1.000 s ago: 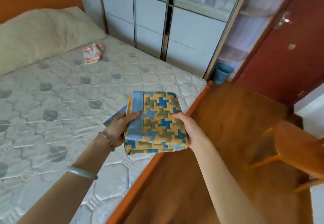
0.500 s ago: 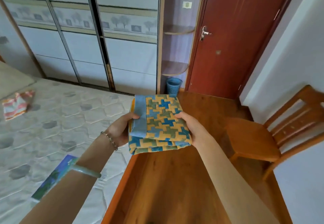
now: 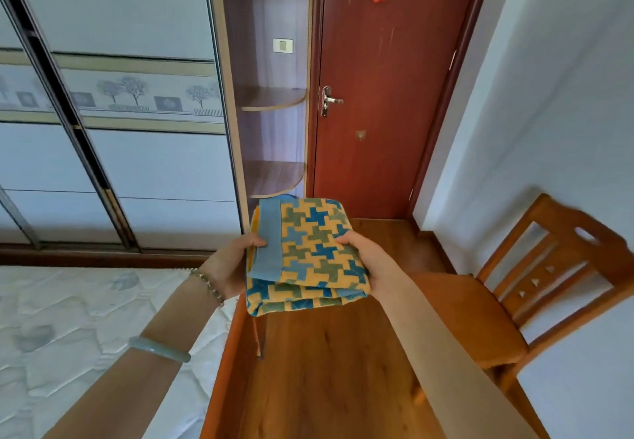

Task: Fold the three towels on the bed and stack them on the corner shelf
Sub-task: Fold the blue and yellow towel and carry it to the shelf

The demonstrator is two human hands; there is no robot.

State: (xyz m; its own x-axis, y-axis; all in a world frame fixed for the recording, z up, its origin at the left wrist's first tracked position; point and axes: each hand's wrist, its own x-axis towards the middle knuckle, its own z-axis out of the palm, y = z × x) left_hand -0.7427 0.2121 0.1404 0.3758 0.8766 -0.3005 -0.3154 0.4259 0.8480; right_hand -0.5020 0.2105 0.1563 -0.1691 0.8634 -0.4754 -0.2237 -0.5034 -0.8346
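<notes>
A folded yellow towel with a blue and green pattern (image 3: 308,253) is held flat in front of me, above the bed's foot edge. My left hand (image 3: 233,267) grips its left side, thumb on the pale blue band. My right hand (image 3: 367,260) grips its right side. Straight ahead stands the corner shelf (image 3: 274,102) with rounded wooden boards at several heights; the boards I can see carry nothing. No other towel is in view.
The white quilted mattress (image 3: 68,318) lies at lower left, edged by an orange bed frame (image 3: 223,370). A wooden chair (image 3: 514,284) stands on the right. A red-brown door (image 3: 384,95) is shut beside the shelf. Sliding wardrobe doors (image 3: 137,129) fill the left.
My view has swung from the bed up toward the corner shelf and door. The striped towel and the picture-print item on the mattress have left the frame. Both hands keep the same grip.
</notes>
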